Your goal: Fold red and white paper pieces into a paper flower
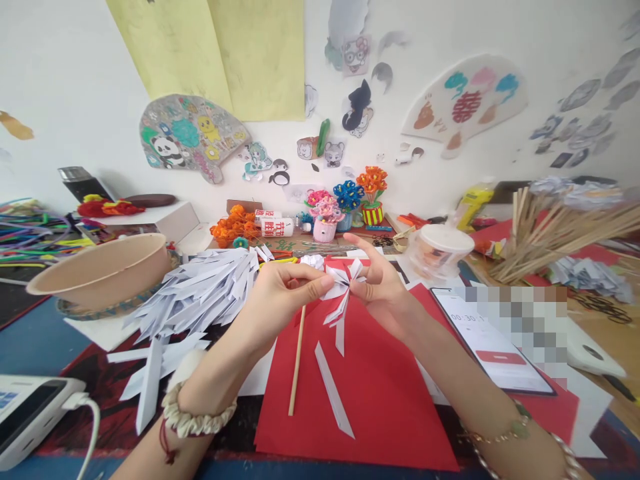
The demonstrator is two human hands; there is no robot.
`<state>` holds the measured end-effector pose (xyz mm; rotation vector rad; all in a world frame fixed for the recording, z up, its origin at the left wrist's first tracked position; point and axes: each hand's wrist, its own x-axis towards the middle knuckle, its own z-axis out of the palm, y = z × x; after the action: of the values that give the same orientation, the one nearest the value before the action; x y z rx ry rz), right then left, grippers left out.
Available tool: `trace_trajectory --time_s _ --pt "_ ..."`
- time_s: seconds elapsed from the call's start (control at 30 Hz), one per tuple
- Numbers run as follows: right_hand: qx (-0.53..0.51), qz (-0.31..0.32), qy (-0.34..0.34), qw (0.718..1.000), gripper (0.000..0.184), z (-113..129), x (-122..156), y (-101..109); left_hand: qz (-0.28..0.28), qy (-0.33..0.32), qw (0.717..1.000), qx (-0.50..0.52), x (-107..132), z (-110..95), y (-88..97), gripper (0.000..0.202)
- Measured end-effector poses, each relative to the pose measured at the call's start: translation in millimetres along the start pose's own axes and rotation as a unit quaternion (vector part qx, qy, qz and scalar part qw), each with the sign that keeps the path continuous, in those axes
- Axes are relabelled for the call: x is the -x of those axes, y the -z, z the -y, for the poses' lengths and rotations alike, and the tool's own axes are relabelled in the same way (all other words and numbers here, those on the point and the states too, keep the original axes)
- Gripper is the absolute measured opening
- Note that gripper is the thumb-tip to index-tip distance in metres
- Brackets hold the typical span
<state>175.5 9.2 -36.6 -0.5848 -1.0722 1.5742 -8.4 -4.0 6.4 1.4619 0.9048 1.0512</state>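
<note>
- Right at the dial's centre, holding a white paper flower (345,287) in both hands, up above the red paper (390,407)!
- With the left hand (283,299), pinching a petal's edge at nine o'clock, thumb pressed towards the index finger, remaining fingers curled and partly hidden.
- With the right hand (383,283), pressing the thumb to the flower's middle from three o'clock, index finger sticking up clear towards twelve; cannot tell exactly how the other fingers sit behind.
- Just below, at six o'clock, spotting a short paper tail (340,337); cannot tell whether joined to the flower.
- Further down that same line, catching a loose folded strip (334,392) flat on the red paper.
- Over to seven o'clock, picking out a slim wooden stick (298,367), upper end hidden by the left hand.
- Out at nine, seeing a big heap of white folded strips (197,287), and beyond, a tan bowl (100,272).
- Round to four, finding a phone (493,340) with timer digits showing.
- Up at two, noting a white-lidded tub (443,241); near twelve, bright little potted flowers (349,197).
</note>
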Motion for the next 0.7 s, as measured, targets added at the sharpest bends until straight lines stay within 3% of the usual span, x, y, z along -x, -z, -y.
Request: trace_trajectory --time_s 0.37,0.5,0.7 --pt "-0.014 -0.011 -0.004 1.0 0.096 2.9 0.0 -0.2 0.002 0.054 0.998 -0.026 0.6 0.9 1.4 0.026" --pt "-0.032 -0.006 -0.027 0.999 0.105 3.5 1.0 -2.3 0.01 0.058 0.998 0.029 1.2 -0.9 -2.2 0.026" --pt "-0.071 -0.006 -0.048 0.996 0.101 5.0 1.9 -5.2 0.001 0.055 0.995 0.079 1.1 2.2 -5.0 0.027"
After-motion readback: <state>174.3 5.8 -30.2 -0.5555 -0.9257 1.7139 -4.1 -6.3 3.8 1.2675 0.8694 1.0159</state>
